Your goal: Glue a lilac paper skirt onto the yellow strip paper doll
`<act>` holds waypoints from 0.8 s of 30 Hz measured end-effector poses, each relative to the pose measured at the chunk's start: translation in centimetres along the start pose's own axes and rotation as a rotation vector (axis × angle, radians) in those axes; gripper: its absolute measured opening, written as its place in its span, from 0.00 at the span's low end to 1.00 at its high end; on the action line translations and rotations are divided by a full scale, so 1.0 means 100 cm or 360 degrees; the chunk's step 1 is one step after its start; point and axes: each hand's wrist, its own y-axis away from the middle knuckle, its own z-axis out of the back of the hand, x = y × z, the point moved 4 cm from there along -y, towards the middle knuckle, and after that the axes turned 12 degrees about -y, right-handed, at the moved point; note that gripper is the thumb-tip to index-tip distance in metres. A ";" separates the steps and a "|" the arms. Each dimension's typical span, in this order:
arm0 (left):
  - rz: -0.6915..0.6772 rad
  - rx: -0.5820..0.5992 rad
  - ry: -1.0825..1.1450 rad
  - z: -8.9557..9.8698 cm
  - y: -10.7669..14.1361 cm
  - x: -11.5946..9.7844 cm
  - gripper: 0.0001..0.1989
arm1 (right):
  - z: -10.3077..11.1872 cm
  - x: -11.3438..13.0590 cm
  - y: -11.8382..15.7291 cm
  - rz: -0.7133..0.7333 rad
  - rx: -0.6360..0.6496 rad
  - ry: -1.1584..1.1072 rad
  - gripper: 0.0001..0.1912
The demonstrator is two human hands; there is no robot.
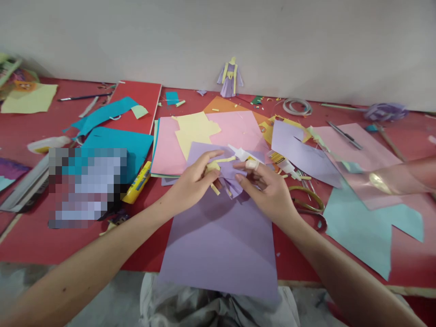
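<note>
Between my two hands is a small folded paper figure (pixel 231 177) of purple paper with pale yellow strips. My left hand (pixel 199 175) pinches its yellow end, and my right hand (pixel 267 184) grips the purple part from the other side. My fingers partly hide the figure. It is held above a large purple sheet (pixel 221 245), which reaches over the table's front edge. Close behind my right fingers is a white nozzle (pixel 238 152); whether the hand touches it I cannot tell. A similar purple and yellow paper doll (pixel 230 78) leans upright against the wall.
Scissors (pixel 308 200) and a cyan sheet (pixel 361 231) lie on the right, where another person's forearm (pixel 408 175) reaches in. Left are a yellow glue stick (pixel 136 182), a blurred-out object (pixel 91 186) and a grey metal tool (pixel 27 186). Pink sheets (pixel 166 150) and yellow paper (pixel 194 129) lie behind my hands.
</note>
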 end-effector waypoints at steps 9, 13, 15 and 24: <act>-0.0037 -0.0070 -0.0061 0.005 0.000 -0.004 0.22 | 0.001 -0.002 0.000 -0.0033 -0.0018 -0.0119 0.09; -0.0054 -0.0072 -0.0102 0.004 0.001 -0.005 0.22 | -0.001 -0.003 0.001 -0.0046 -0.0007 -0.0105 0.09; -0.0060 -0.0066 -0.0103 0.002 0.001 -0.006 0.22 | -0.002 -0.003 0.002 -0.0026 0.0008 -0.0076 0.09; -0.0191 -0.0038 0.0033 0.000 0.004 -0.011 0.21 | 0.001 -0.004 0.000 -0.0067 -0.0054 -0.0096 0.13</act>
